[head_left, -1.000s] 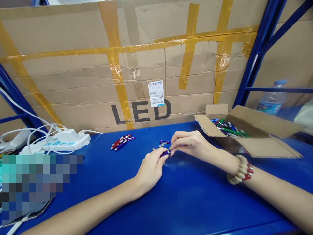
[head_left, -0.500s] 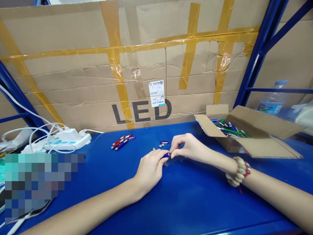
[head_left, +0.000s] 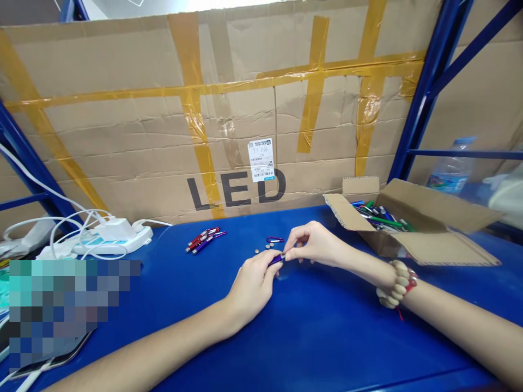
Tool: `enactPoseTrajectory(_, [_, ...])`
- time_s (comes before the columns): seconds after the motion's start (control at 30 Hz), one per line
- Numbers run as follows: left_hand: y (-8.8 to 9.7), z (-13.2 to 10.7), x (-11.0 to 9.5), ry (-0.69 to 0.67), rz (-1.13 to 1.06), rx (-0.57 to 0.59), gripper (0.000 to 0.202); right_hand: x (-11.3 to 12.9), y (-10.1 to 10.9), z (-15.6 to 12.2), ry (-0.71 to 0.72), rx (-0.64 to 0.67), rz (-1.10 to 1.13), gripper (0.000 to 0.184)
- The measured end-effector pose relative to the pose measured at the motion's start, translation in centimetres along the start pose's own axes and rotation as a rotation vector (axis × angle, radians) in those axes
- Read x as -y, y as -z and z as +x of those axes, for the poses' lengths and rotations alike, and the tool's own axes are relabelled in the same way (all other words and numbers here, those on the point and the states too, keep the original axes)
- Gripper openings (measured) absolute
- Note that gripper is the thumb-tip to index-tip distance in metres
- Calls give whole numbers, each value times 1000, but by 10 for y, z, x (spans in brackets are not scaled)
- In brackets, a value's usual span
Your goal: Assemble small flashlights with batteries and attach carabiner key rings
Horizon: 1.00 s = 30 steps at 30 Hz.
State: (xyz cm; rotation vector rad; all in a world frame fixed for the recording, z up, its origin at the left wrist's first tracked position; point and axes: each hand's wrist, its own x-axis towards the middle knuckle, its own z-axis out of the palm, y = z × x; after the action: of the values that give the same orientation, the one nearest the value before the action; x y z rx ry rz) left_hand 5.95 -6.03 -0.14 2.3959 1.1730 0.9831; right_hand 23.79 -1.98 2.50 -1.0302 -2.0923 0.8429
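Observation:
My left hand (head_left: 254, 277) is closed around a slim purple tube (head_left: 276, 259), which looks like the body of a small keychain flashlight. The tube's right end sticks out past my left thumb and index finger. At that end, the fingertips of my right hand (head_left: 307, 243) are pinched together on something too small to make out. Just behind my hands lie several small silver button cells (head_left: 268, 246) and a purple carabiner (head_left: 275, 239). Farther left, several red and purple keychain flashlights (head_left: 204, 239) lie in a pile.
An open cardboard box (head_left: 392, 239) at the right holds several green, blue and black pens or tubes. A white power strip (head_left: 134, 239) with cables lies at the left, near a phone (head_left: 73, 348). Behind the blue tabletop (head_left: 318, 337) stands a large taped carton (head_left: 143, 147).
The camera view has tilted up slightly. Both hands stay at the purple tube, with the right fingertips still pinched at its end.

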Motion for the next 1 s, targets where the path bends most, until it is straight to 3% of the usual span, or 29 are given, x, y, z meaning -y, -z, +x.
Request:
enactPoseTrajectory(0.17, [2,-4,-1,0,9,6,24,1,-7,-2,-21,-13,28,24])
enactPoseTrajectory(0.33, [2,-6,0,26,-12,-44,24,9,-14,-6,-157,-14,163,33])
enactPoseTrajectory(0.43, [2,-7,-1,5,-28,-53,15,14,-14,-9,-268,24,266,35])
enactPoseTrajectory(0.63, [4,-5,-2,-16,-88,-71,17,15,-12,-10,-395,139,389,37])
enactPoseTrajectory(0.77, [6,1,-3,92,-176,-77,17,10,-12,-6,-262,60,250,41])
enactPoseTrajectory(0.9, [8,7,-3,179,-237,-92,16,7,-7,-3,55,-205,-86,35])
enactPoseTrajectory(1.0, [11,9,-2,158,-250,-38,15,3,-4,-3,288,-255,-219,27])
